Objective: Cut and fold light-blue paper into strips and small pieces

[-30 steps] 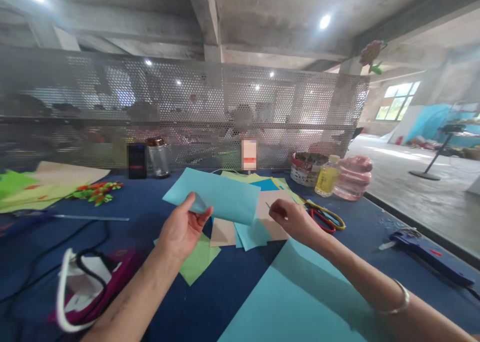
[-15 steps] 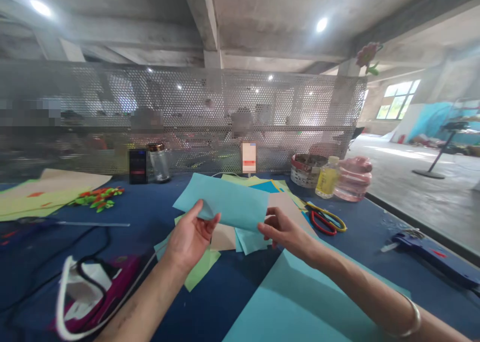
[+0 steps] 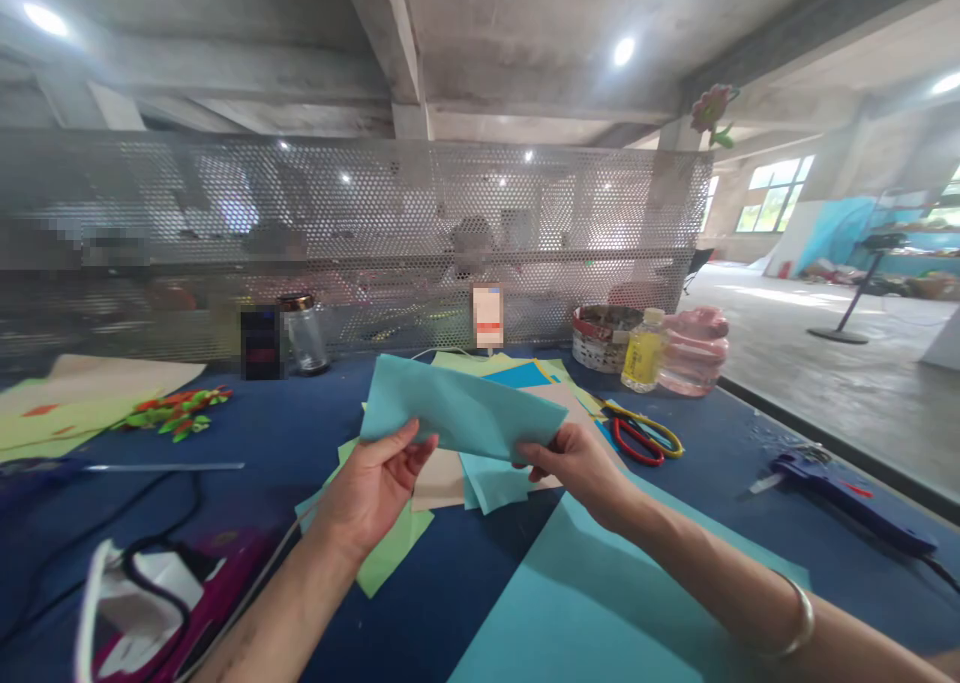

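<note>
Both hands raised over a dark blue table (image 3: 300,423); between them a rectangular light-blue paper piece (image 3: 457,403), held above a loose spread of coloured sheets, its face slanting, left end higher than right; left hand (image 3: 382,478) partly curled, thumb on the near face, fingers beneath the lower edge, gripping toward the left end; right hand (image 3: 574,463) closed in a pinch on the lower right corner, thumb on the near side; silvery bracelet (image 3: 802,618) on the right wrist.

Beneath the paper piece, a tan sheet (image 3: 439,483) and a green sheet (image 3: 394,558); below the right forearm, a large light-blue sheet (image 3: 577,593), flat, partly in its shadow; just beyond the right hand, scissors (image 3: 649,433) with red and yellow handle loops; farther back, a round basket (image 3: 600,348), an upright yellow bottle (image 3: 643,355) and a pink bottle (image 3: 697,358), side by side; far right, a dark-blue corded tool (image 3: 862,508); left, an orange-and-green artificial sprig (image 3: 180,411) beside paper sheets; a phone (image 3: 487,315) stands near a perforated screen (image 3: 375,213).
</note>
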{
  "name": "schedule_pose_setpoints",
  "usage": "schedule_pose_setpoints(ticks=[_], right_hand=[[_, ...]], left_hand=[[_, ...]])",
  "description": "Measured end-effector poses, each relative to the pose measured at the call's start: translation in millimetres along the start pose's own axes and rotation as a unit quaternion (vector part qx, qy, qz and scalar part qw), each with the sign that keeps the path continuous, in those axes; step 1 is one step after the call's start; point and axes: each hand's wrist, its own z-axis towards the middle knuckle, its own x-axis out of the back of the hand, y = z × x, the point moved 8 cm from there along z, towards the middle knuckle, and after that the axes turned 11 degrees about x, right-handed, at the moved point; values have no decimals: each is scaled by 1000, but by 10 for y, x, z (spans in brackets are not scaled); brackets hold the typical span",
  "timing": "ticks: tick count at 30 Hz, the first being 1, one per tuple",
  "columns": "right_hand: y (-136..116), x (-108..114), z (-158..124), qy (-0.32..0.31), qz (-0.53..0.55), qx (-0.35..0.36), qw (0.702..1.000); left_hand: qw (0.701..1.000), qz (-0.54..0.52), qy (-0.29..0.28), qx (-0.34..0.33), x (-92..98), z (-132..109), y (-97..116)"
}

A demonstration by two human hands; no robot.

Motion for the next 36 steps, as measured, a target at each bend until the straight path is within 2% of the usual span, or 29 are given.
schedule_pose_setpoints(ticks=[3, 8, 11, 14, 17, 22, 26, 28, 31, 33, 34, 36], right_hand=[[-8, 55, 34, 16, 3, 8, 1000], [-24, 124, 79, 37, 24, 26, 999], [-37, 225, 113, 63, 24, 39, 997], [-41, 347, 153, 91, 19, 50, 994], [-29, 427, 184, 107, 14, 54, 993], [-58, 463, 175, 120, 21, 69, 990], [-149, 480, 148, 123, 30, 107, 986], [-181, 503, 142, 130, 26, 125, 983], [-251, 534, 129, 139, -21, 169, 975], [-346, 536, 93, 144, -100, 223, 959], [-395, 525, 67, 145, -147, 249, 946], [-456, 483, 22, 142, -224, 284, 921]], left_hand=[[999, -2, 27, -17, 51, 19, 72], [999, 27, 32, -14, 53, 18, 89], [994, 103, 29, -33, 42, 6, 92], [976, 206, 21, -75, 15, -6, 105], [960, 262, 11, -94, -4, -6, 93], [952, 286, 4, -106, -24, 3, 82], [964, 240, -14, -112, -42, -3, 90], [978, 183, -61, -83, -91, -14, 64], [986, 99, -123, 51, -170, -58, -87], [981, 65, -133, 127, -208, -128, -183], [980, 58, -135, 137, -227, -163, -199], [982, 71, -136, 110, -265, -212, -180]])
